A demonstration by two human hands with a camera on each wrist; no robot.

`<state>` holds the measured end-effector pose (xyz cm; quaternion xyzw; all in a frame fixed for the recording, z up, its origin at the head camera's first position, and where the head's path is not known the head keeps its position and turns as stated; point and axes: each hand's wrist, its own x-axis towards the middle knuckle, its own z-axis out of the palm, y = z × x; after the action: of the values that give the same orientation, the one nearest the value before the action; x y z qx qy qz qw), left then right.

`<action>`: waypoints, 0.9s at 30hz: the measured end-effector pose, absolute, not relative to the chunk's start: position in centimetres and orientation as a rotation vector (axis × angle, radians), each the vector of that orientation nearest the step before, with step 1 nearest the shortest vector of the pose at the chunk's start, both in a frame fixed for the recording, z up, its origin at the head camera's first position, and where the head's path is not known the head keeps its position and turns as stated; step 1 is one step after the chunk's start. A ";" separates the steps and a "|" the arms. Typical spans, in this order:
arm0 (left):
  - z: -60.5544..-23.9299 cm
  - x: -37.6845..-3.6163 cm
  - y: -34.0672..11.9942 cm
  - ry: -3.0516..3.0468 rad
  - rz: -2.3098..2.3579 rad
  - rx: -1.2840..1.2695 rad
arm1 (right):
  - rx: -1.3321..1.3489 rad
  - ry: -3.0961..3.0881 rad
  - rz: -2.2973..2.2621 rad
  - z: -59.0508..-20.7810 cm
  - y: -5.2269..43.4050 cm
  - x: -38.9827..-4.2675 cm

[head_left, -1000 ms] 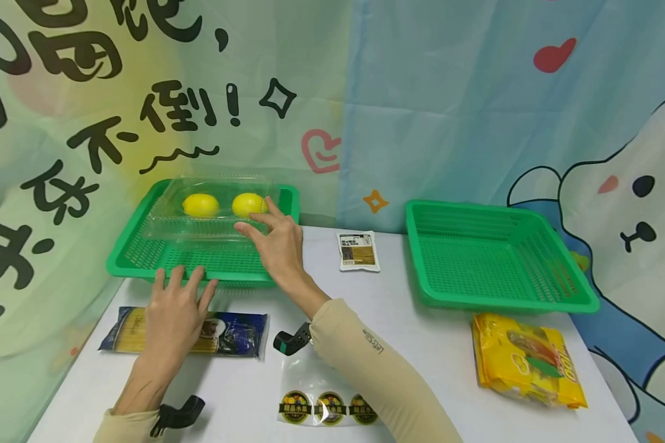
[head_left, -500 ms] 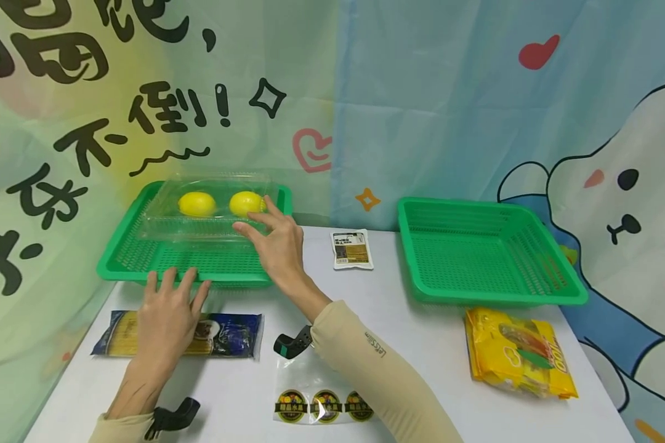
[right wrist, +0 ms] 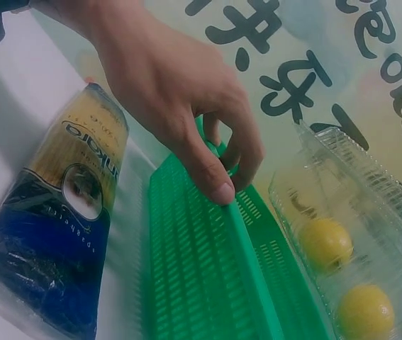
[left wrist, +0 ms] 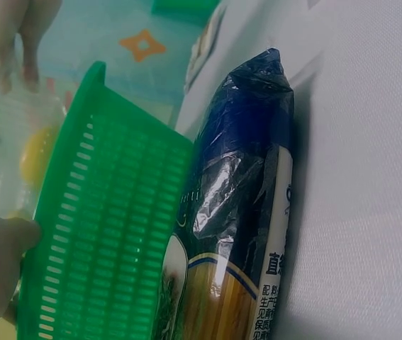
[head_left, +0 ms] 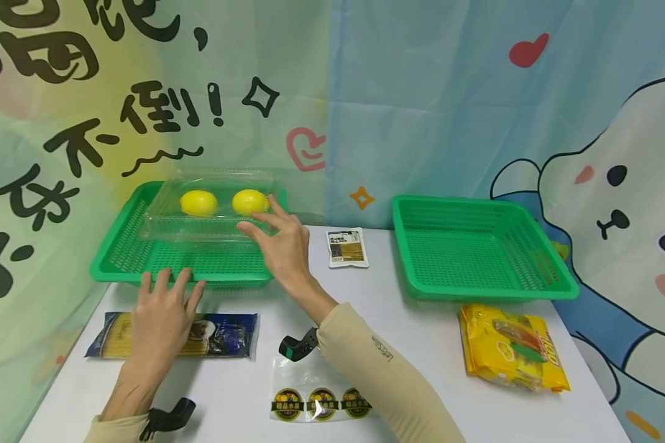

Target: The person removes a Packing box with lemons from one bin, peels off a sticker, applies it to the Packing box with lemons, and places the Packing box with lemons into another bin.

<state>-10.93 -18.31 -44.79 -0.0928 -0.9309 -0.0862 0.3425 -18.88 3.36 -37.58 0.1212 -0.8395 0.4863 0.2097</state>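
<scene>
Label sheet point(head_left: 319, 404): is lying nearest on the white table point(head_left: 399, 344), three round stickers showing.
Spaghetti pack point(head_left: 172, 335): is lying just before the left basket, partly covered by the left hand.
Left hand point(head_left: 157, 311): is being held flat and wide, fingers spread, fingertips resting on the near rim of the left green basket point(head_left: 116, 258); nothing is being gripped.
Right hand point(head_left: 279, 243): is being held open with straight fingers, fingertips touching the near right corner of the clear clamshell box point(head_left: 210, 206); no pinch is being made.
Clamshell box position: is sitting inside the left green basket, toward its far side, with two lemons point(head_left: 224, 202) enclosed.
Handling judgement: the box is probably light, thin-walled, slippery and easily crushed; the lemons are likely to roll if tilted. Hold is best taken at opposite rim edges, kept level.
Far items: a small sachet point(head_left: 346, 247), the right green basket point(head_left: 479, 252) and a yellow snack bag point(head_left: 510, 354) are lying apart.
Change from earlier frames: both hands are staying in nearly the same posture; mainly the view is shifting slightly.
</scene>
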 end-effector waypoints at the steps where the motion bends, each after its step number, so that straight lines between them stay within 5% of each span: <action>1: -44.7 -10.9 -18.3 -2.418 -0.222 -0.240 | 0.338 -2.328 1.349 -37.6 3.5 -18.8; 27: -44.8 -10.9 -18.2 -2.392 -0.220 -0.251 | 0.349 -2.202 1.361 -37.9 6.7 -17.9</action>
<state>-10.88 -18.19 -44.79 -0.0972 -0.9258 -0.0851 0.3553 -17.86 6.67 -37.93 0.1290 -0.8137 0.5027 0.2616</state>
